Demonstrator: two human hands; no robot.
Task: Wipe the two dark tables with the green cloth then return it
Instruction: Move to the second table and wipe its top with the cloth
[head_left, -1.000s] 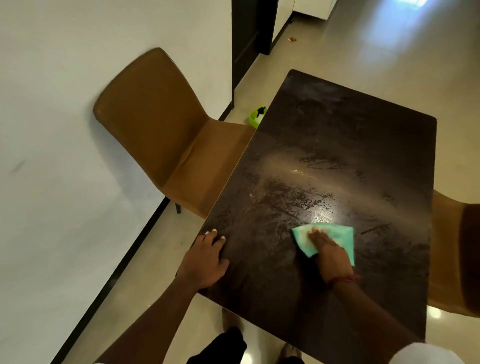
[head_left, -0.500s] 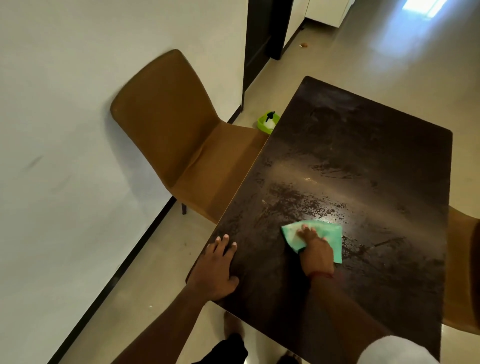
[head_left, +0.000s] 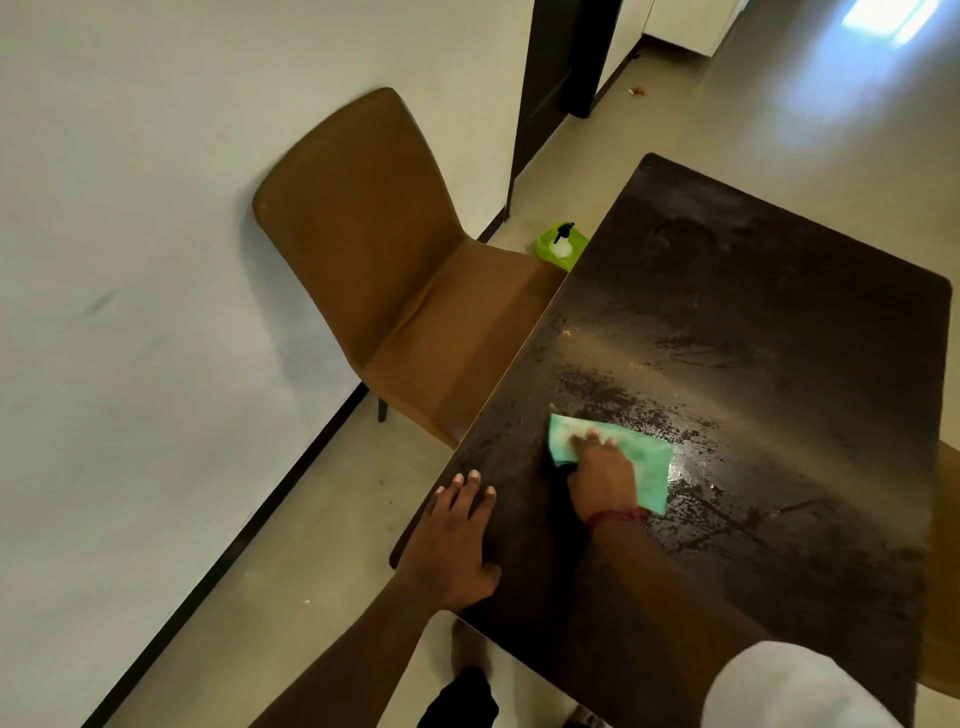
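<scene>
A dark rectangular table (head_left: 753, 312) fills the right of the view, its top streaked with wet smears. The green cloth (head_left: 644, 457) lies flat on the table's near half. My right hand (head_left: 602, 473) presses down on the cloth with fingers spread over its left part. My left hand (head_left: 457, 535) rests flat on the table's near left corner, fingers straight. Only one dark table is in view.
A brown chair (head_left: 384, 291) stands between the table's left edge and the white wall. A green tub with a spray bottle (head_left: 561, 244) sits on the floor past the chair. Another brown chair's edge (head_left: 945, 571) shows at the right. Pale floor stretches beyond the table.
My right hand has slid the cloth leftward across the table toward its left edge. The left hand stays on the near left corner.
</scene>
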